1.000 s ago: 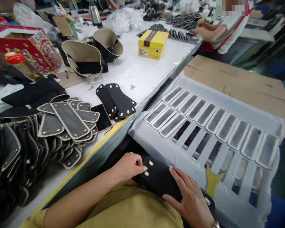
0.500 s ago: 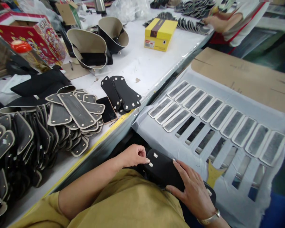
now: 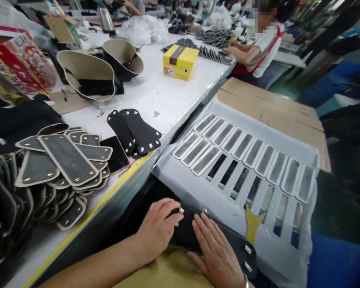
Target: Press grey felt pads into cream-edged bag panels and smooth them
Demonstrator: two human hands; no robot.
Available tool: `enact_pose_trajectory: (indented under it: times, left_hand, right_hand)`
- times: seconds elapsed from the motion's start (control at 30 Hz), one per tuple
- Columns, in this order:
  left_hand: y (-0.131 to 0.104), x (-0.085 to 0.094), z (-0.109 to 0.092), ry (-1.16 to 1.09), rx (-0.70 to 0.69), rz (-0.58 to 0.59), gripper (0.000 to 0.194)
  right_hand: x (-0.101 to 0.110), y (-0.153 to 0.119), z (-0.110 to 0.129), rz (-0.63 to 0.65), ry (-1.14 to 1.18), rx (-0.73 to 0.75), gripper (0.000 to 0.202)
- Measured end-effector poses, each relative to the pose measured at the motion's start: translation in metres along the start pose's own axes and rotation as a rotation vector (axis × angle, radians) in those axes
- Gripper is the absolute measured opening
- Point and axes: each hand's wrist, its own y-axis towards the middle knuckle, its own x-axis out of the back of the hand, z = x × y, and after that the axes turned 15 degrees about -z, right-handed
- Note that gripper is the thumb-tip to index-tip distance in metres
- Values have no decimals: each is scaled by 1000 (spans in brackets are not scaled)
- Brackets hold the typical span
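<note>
A long black panel (image 3: pixel 234 237) with rounded ends and small whitish metal fasteners lies in front of my body. My left hand (image 3: pixel 160 226) is closed on its left end, fingers curled beside a fastener; part of that end is hidden under them. My right hand (image 3: pixel 217 252) rests flat on the panel's middle with the fingers stretched out. At the panel's right end two bent fasteners (image 3: pixel 248 257) stick up. Similar black panels (image 3: pixel 141 130) lie on the white table beside a phone (image 3: pixel 114 155). Dark panels with pale edging (image 3: pixel 69 160) are piled to the left.
A grey padded sheet (image 3: pixel 174 168) at right carries rows of pale-edged strips (image 3: pixel 253 149) and a yellow forked piece (image 3: pixel 253 226). On the table (image 3: pixel 151 94) stand a yellow box (image 3: pixel 180 64) and curved beige-lined pieces (image 3: pixel 87 74). A person (image 3: pixel 255 56) works beyond.
My left hand has gone from pinching near one fastener to curling around the panel's left end. My right hand has flattened on the panel. The view has shifted, showing more of the room.
</note>
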Motion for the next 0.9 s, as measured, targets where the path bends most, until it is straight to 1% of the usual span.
enact_pose_trajectory:
  times: [0.07, 0.1, 0.13, 0.17, 0.2, 0.3, 0.47, 0.53, 0.63, 0.77, 0.9]
  left_hand:
    - [0, 1, 1, 59, -271, 43, 27]
    - [0, 1, 3, 79, -370, 71, 26]
    - [1, 1, 4, 95, -440, 97, 28]
    - [2, 1, 5, 111, -480, 117, 30]
    - [3, 0, 6, 126, -497, 130, 31]
    - [4, -3, 6, 149, -487, 141, 33]
    - [7, -3, 13, 119, -499, 173, 34]
    - [10, 0, 18, 109, -537, 212, 32]
    - [16, 4, 24, 112, -610, 265, 33]
    - [22, 6, 20, 137, -655, 284, 33]
    - [19, 4, 12, 187, -730, 256, 31]
  right_hand:
    - [-1, 0, 3, -17, 16, -44, 58]
    - [-1, 1, 3, -29, 25, -64, 57]
    - [-1, 1, 4, -45, 31, -82, 56]
    - [-1, 1, 4, -57, 33, -97, 55]
    - [-1, 0, 4, -64, 35, -104, 54]
    - [-1, -4, 2, -71, 39, -118, 53]
    - [8, -24, -11, -87, 94, -121, 53]
    - [14, -33, -19, -82, 124, -140, 51]
    - [18, -43, -30, -92, 186, -159, 41]
    - [17, -49, -33, -104, 225, -186, 32]
    - [15, -52, -26, -103, 185, -180, 34]
